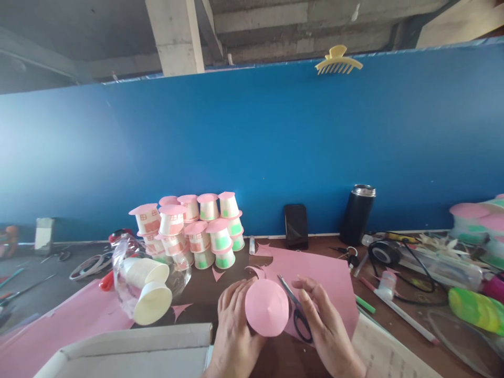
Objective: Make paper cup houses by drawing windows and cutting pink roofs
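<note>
My left hand (236, 328) is closed around a shallow pink paper cone (266, 307), seen from above with its tip in the middle. Whatever may be under the cone is hidden. My right hand (325, 325) is just to the right, fingers apart and holding nothing. Between the two hands lie dark-handled scissors (302, 323) on a pink paper sheet (323, 270). Beyond my left hand stand stacked white paper cups (199, 241) with pink cone tops, some bearing red or green window and door shapes.
At left, plain paper cups (153, 302) lie in a clear bag; a white box (134, 346) sits in front. A phone (296, 226) and a black flask (357, 215) stand against the blue partition (263, 131). Cables, a green-yellow bottle (476, 310) and a tube (413, 317) crowd the right.
</note>
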